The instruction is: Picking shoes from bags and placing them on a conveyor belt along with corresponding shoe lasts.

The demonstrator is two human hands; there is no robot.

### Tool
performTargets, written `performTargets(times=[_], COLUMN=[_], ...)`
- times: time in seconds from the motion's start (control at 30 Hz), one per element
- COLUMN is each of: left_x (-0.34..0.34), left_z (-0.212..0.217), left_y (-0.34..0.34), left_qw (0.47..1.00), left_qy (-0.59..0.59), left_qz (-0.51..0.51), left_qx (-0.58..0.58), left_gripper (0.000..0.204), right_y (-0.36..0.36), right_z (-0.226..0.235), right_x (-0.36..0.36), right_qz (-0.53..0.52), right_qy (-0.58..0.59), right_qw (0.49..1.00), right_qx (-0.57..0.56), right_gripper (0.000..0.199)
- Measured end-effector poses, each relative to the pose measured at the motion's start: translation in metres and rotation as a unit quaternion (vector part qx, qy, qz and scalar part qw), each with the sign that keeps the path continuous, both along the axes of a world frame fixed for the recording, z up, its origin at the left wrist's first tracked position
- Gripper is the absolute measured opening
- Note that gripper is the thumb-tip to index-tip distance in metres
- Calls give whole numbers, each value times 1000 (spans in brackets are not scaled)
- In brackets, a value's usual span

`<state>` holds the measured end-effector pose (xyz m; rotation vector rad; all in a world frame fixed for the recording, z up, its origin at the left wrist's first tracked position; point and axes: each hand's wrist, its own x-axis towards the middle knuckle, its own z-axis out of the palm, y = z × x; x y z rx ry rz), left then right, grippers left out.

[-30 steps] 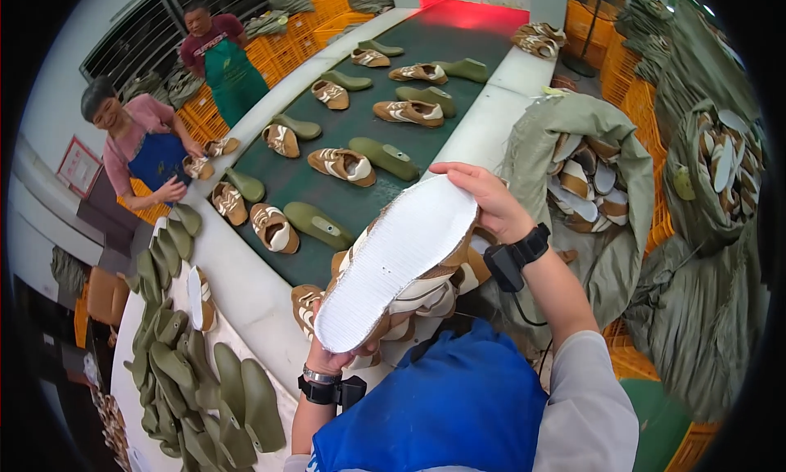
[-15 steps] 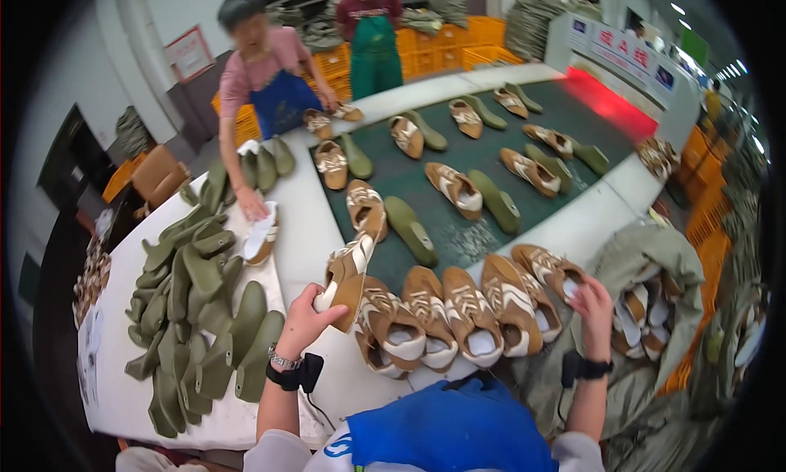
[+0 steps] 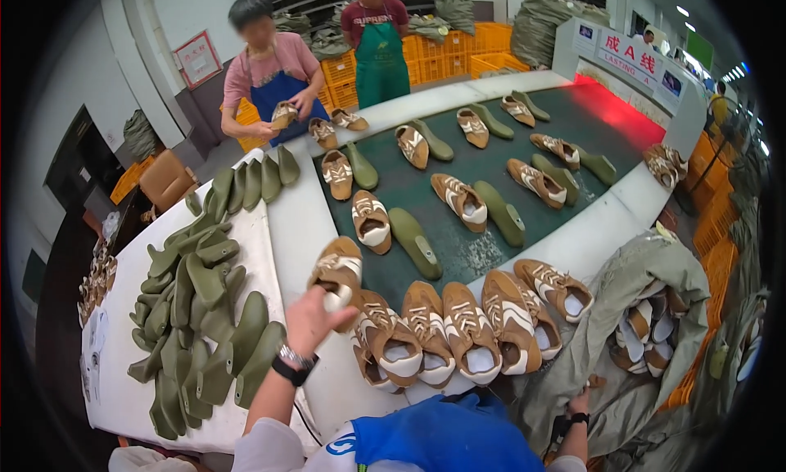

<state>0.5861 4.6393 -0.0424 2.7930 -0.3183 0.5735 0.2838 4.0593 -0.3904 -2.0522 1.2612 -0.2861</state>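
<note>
My left hand (image 3: pixel 307 329) grips a brown sneaker (image 3: pixel 338 263) with white trim by its heel, over the white table edge left of the shoe row. In front of me stands a row of similar sneakers (image 3: pixel 468 333), toes pointing away. My right hand (image 3: pixel 580 401) is low at the right, against a grey-green sack (image 3: pixel 565 353); its fingers are mostly hidden by the cloth. Inside the open sack lie several more sneakers (image 3: pixel 634 329). Beyond the row, sneakers and green shoe lasts (image 3: pixel 416 243) lie side by side on a dark green belt (image 3: pixel 368 267).
A heap of green lasts (image 3: pixel 188 308) covers much of the white table (image 3: pixel 123 288) on the left. Across it, a person in a blue apron (image 3: pixel 282 95) holds a sneaker in both hands. Another person in a green apron (image 3: pixel 381 63) stands behind. Orange crates (image 3: pixel 714 251) line the right.
My right hand has left the sneaker at the row's right end and dropped to the sack. The sneaker in my left hand has turned. The blue-aproned person has lifted a sneaker off the table.
</note>
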Motion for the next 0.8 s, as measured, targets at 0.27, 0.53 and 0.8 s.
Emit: performTargets(times=[0.27,0.53,0.8], left_x=[-77,-81,-84], left_z=[-10,-36,-46], left_y=[-110,-143,-137], left_qw=[953,898,881], left_qy=[151,229,332], left_qz=[-261,-371,-332], left_qx=[-7,-54,-58], left_gripper=[54,46,46], right_y=[-40,-12,51], right_z=[-24,-54,38], right_x=[20,-16,70], right_qz=[-303,-563,-444], right_qy=[75,-359,110], right_qw=[942,626,888], right_qx=[123,403,-37], right_gripper=[101,54,73])
